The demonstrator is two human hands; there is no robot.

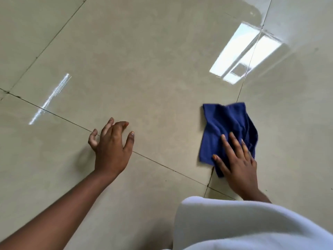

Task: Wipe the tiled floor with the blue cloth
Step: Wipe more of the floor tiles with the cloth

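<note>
The rumpled blue cloth [227, 127] lies spread across a grout line on the glossy beige tiled floor [144, 78].

1. The cloth [225, 127] was a plain deep blue, with no print, darker in its folds beyond the right hand's fingers [227, 143].
2. The tiled floor [144, 60] was glossy pale beige, faintly mottled, crossed by thin dark grout lines, one passing under the left hand's fingers [108, 126].
3. White reflections streaked the tiles beyond both sets of fingers.
4. The garment [243, 224] behind the right fingers was plain white.
</note>
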